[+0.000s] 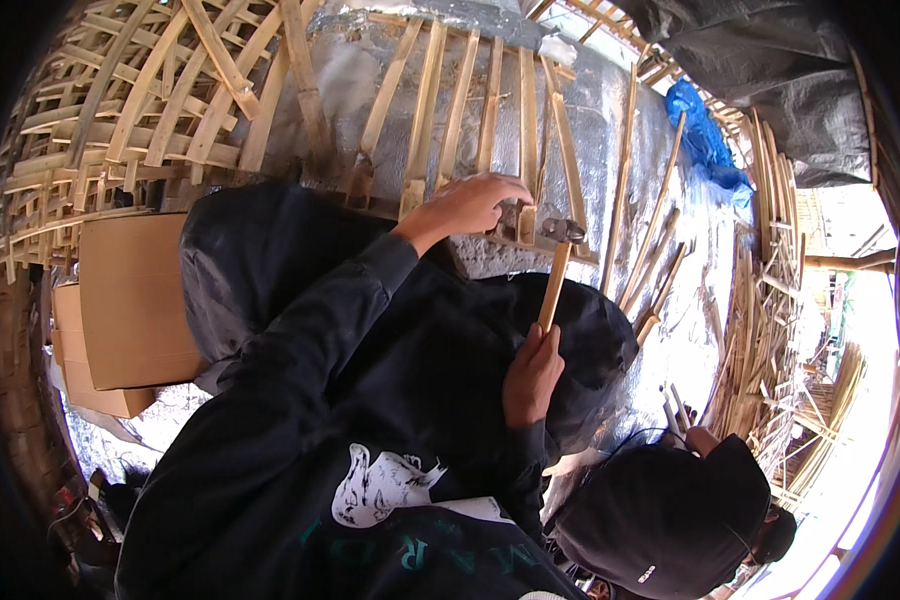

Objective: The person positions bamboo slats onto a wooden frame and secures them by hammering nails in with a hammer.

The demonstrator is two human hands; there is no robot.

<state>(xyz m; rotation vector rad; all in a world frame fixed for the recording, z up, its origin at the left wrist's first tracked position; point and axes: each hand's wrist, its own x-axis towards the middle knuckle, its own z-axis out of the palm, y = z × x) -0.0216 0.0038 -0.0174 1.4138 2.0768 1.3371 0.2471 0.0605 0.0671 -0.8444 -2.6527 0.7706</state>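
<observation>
Left hand (470,205): fingers curl over the short upright bamboo slat (527,225), hiding what they pinch. Black plastic sheet (270,260) covers whatever lies beneath. Second person in dark clothing (670,520) cut off by lower edge. Brown cardboard boxes (130,300) partly hidden.

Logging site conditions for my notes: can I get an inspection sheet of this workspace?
Surface: curved silver foil sheeting under a lattice of bamboo slats.
Job's things: wooden-handled hammer, its metal head beside the slat the left hand touches.
Clutter: loose bamboo sticks on the foil; cardboard boxes at left; blue plastic sheet upper right.
Hands: left hand resting on a slat end; right hand gripping the hammer handle.
Cables: nothing seen.
Surroundings: a second person's dark cap lower right; grey tarp; bamboo piles at right.
</observation>
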